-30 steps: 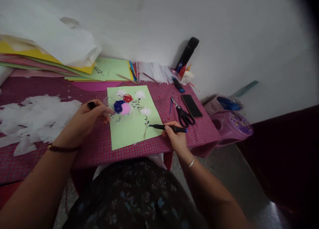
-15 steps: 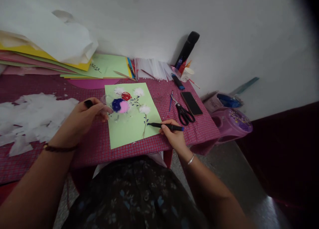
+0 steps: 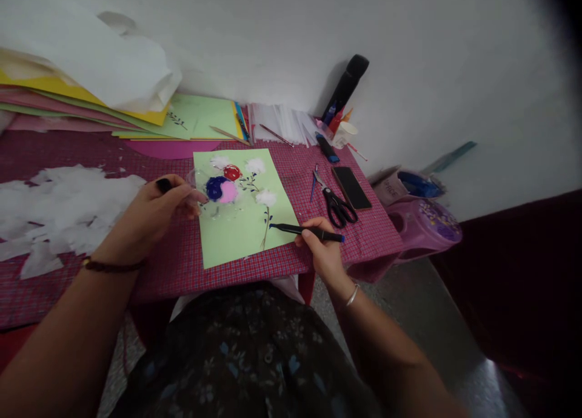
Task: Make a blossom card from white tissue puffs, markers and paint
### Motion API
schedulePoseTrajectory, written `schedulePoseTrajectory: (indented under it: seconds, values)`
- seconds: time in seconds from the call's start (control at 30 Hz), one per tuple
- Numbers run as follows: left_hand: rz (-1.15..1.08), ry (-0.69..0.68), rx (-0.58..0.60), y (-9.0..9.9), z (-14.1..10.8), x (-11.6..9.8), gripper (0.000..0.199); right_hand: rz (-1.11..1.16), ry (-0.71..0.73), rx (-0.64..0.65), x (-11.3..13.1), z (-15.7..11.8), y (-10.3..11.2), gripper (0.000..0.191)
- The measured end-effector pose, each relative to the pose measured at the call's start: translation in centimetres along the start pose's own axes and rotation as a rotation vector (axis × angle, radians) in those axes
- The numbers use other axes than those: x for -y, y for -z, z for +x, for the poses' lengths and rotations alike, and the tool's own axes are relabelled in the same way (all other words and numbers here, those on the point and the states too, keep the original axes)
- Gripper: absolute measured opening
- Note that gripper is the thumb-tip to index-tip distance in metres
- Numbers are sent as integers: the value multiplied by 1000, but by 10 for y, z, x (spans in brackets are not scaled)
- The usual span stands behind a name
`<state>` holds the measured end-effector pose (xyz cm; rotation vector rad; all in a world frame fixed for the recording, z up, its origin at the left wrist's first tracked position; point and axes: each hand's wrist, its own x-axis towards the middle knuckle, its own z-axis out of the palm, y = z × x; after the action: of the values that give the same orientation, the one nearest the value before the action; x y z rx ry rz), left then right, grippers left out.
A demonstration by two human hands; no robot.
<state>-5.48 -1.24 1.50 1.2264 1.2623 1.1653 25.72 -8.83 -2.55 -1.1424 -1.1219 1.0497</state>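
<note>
My left hand [image 3: 170, 199] pinches the edge of a clear plastic palette [image 3: 226, 211], held over the upper left of a light green paper sheet [image 3: 236, 242]. Blue, pink and red paint lie on the palette. In my right hand [image 3: 324, 248] is a black marker with a blue end [image 3: 293, 229]. Its tip meets or hovers just above the paper, beside a thin drawn stem [image 3: 266, 224] with small blue leaves. White fluffy blossoms [image 3: 266, 198] show on the sheet, one of them at the top of that stem. The palette partly covers the sheet.
Right of the sheet lie black-handled scissors [image 3: 339, 210], a phone [image 3: 351, 187] and a blue-and-black marker [image 3: 326, 148]. Torn white paper [image 3: 68, 205] covers the left side. Coloured sheets [image 3: 82, 108] are stacked at the back left; paint bottles [image 3: 335, 122] and a paper cup [image 3: 345, 133] stand at the back right.
My right hand has shifted slightly right, and the marker lies a little flatter, its tip still beside the stem. The left hand keeps the palette in much the same place.
</note>
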Motion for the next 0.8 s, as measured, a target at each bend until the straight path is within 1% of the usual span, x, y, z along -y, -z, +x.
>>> schedulePoseTrajectory:
  seconds: [0.2, 0.3, 0.4, 0.47, 0.6, 0.67, 0.8]
  values:
    - [72, -35, 23, 2, -1, 1, 17, -123, -38, 63, 0, -1, -4, 16]
    - [71, -43, 27, 1, -2, -1, 18, -136, -38, 62, -1, 1, -6, 16]
    - [53, -31, 3, -1, -3, -2, 17, -148, -46, 61, -1, 2, -8, 16]
    - [54, -21, -7, -2, -3, -3, 17, -164, -43, 64, -1, 2, -8, 17]
    - [51, -30, 22, -2, -4, -3, 17, -230, -18, 78, -1, 1, -7, 14]
    - [48, -29, 18, -1, -4, -2, 18, -257, -9, 88, -2, 1, -6, 12]
    - [74, -30, 21, 1, -2, 2, 18, -224, -42, 95, -1, 0, -5, 12]
